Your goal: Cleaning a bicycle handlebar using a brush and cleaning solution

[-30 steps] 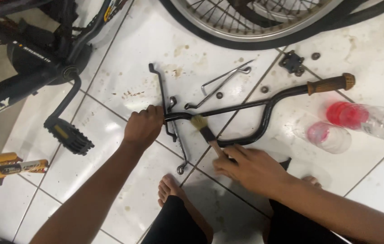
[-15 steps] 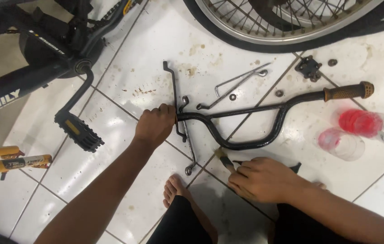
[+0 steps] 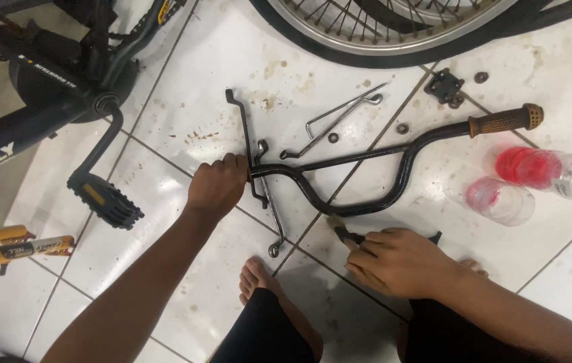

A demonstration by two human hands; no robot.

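My left hand (image 3: 218, 187) clamps the near end of the black curved steel handlebar (image 3: 393, 168) lying on the white tiled floor (image 3: 185, 101); right-hand fingers (image 3: 366, 245) pinch a small black-handled brush (image 3: 341, 230). Best hold the bar steady, brushing in short strokes.

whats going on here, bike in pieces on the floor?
A person sits on a white tiled floor working on a black bicycle handlebar that lies off the bike. The left hand grips one end of the bar, while the right hand holds a small brush with its bristles at the bar's lower bend. Long wrenches, bent metal rods, washers and two cut plastic bottle pieces lie around it. The bike frame and pedal sit to the left.
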